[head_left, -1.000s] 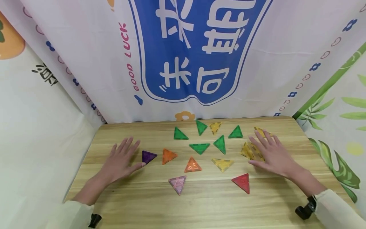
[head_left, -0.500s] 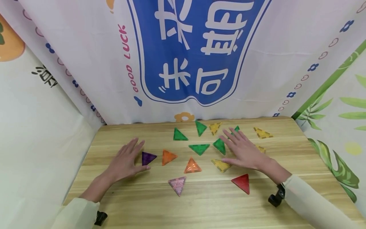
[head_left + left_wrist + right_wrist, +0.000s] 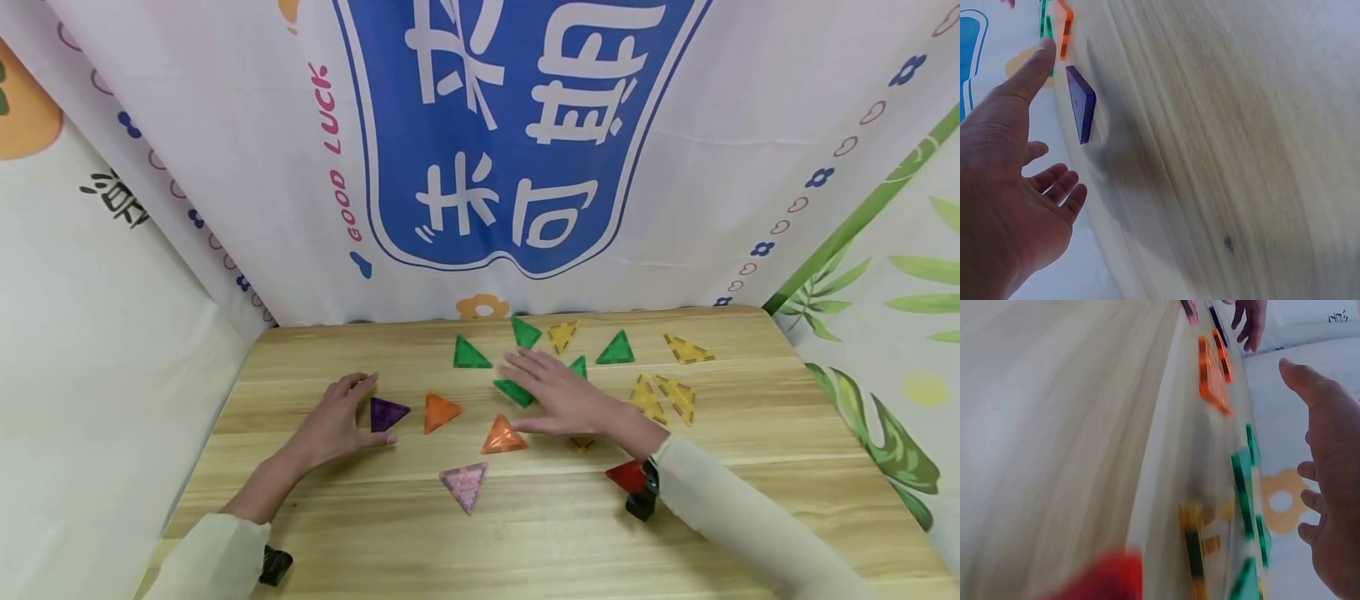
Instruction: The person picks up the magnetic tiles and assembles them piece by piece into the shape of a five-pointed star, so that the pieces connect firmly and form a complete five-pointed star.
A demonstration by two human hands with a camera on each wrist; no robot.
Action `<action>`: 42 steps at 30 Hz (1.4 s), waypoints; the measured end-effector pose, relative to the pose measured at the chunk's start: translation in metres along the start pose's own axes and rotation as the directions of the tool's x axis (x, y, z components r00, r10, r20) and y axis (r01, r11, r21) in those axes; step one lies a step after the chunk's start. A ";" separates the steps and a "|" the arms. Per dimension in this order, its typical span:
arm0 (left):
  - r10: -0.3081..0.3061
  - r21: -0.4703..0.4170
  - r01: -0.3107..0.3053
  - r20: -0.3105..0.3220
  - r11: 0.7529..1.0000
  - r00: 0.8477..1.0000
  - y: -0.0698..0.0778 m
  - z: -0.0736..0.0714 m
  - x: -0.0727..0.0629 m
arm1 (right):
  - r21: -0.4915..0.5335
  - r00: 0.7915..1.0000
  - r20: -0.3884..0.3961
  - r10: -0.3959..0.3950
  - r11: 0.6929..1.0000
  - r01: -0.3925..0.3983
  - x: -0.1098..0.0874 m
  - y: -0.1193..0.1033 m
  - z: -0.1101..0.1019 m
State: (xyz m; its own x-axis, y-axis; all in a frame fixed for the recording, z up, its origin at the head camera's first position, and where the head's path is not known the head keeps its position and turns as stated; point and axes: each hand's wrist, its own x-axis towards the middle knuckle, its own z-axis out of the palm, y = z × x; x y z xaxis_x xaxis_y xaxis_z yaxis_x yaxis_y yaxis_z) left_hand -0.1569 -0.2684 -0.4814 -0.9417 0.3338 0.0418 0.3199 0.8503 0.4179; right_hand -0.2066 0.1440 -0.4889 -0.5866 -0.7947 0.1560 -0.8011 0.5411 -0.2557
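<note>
My left hand hovers beside a purple triangular tile, thumb and bent fingers spread on either side. In the left wrist view a gap shows between this hand and the purple tile. Over the middle of the group, my right hand is held with fingers extended, partly covering a green triangular tile and a yellow one. Its thumb tip appears close to an orange triangular tile. The right wrist view shows the hand raised off the table, holding nothing.
Another orange tile lies right of the purple one, a pink tile nearer the front. A red tile is partly under the right wrist strap. Several yellow tiles lie right. A printed curtain hangs behind the wooden table.
My right hand has swept left from the yellow tiles at the right to the green and orange ones. The left hand has edged closer around the purple tile, its fingers more bent.
</note>
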 end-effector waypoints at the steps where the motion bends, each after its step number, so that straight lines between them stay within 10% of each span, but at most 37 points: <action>1: 0.004 -0.006 -0.004 -0.008 1.000 1.000 0.000 0.001 0.000 | 0.003 1.000 0.007 -0.013 1.000 0.013 0.005 -0.002 0.003; 22: 0.020 -0.002 -0.020 -0.045 1.000 0.999 -0.004 0.014 0.009 | 0.114 0.992 0.102 -0.074 0.992 0.063 0.086 -0.030 0.044; 42: 0.086 -0.025 -0.087 -0.042 0.996 0.995 -0.002 0.014 0.012 | 0.242 0.990 0.052 -0.133 0.963 0.116 0.107 -0.033 0.054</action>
State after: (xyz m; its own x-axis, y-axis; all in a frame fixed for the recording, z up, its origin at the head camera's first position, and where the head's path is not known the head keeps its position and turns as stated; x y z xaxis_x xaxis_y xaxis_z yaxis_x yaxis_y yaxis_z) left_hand -0.1675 -0.2602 -0.4945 -0.9142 0.3884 0.1155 0.3980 0.8076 0.4352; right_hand -0.2368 0.0260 -0.5154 -0.4683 -0.8726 0.1388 -0.8111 0.3622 -0.4592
